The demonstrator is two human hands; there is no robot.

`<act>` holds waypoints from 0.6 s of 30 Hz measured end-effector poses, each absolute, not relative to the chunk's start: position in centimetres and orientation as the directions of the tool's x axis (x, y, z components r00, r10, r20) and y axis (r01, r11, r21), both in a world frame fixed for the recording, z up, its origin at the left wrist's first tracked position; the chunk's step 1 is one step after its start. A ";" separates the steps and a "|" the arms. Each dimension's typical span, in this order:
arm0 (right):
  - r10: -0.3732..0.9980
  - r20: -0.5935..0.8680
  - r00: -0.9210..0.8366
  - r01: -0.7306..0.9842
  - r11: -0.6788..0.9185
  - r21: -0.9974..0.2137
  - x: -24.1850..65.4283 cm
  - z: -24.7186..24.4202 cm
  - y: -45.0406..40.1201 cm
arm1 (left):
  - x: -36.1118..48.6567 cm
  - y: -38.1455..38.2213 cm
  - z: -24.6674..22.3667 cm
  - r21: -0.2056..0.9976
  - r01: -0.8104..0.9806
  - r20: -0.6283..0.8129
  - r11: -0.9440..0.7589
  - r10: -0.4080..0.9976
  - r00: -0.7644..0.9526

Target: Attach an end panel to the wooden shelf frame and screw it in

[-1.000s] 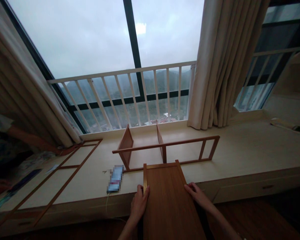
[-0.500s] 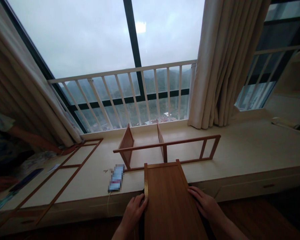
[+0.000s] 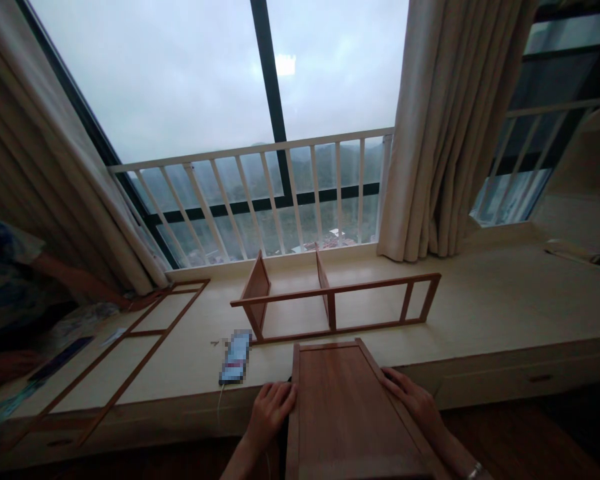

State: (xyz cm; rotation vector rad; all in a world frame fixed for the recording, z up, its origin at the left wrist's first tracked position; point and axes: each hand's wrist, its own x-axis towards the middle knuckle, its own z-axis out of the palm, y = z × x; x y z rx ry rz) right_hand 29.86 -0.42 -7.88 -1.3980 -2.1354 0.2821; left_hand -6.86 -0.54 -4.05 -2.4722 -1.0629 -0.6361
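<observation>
A brown wooden panel (image 3: 353,407) with a raised rim is at the bottom centre, held between my two hands. My left hand (image 3: 273,410) grips its left edge, fingers bent around the side. On the right edge my right hand (image 3: 413,397) has its fingers closed against the rim. Just beyond the panel, a wooden frame (image 3: 375,285) with two upright boards (image 3: 257,290) stands on the pale window ledge (image 3: 495,300). The palms and the panel's underside are hidden.
A phone (image 3: 236,357) with a cable lies left of the panel. Further left, a flat wooden frame (image 3: 147,333) overhangs the ledge edge, with another person's arm (image 3: 90,283) touching its far end. Curtains (image 3: 430,133) and a white railing (image 3: 300,193) stand behind.
The panel's face has tilted and its far end has moved slightly nearer to me. Both hands still hold its sides. The view has shifted slightly.
</observation>
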 end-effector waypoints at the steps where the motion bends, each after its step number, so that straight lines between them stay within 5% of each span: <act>1: 0.896 0.358 -0.264 0.774 0.418 -0.475 30.0 -7.3 -0.3 | -6.7 -0.5 -3.3 -0.110 0.772 0.556 -0.626 0.606 0.569; 7: 0.904 0.423 -0.069 0.721 0.338 -0.605 30.3 -2.3 0.8 | -5.1 -0.8 3.9 0.224 0.820 0.666 -0.527 0.697 0.266; 12: 0.908 0.419 0.020 0.485 0.358 -0.798 27.4 0.6 -0.2 | -4.0 -1.2 9.8 0.437 0.733 0.735 -0.521 0.677 0.043; 18: 0.988 0.030 0.153 0.111 0.013 -0.994 22.0 -0.1 -3.4 | -2.5 0.4 14.7 0.573 0.589 0.629 -0.570 0.767 0.129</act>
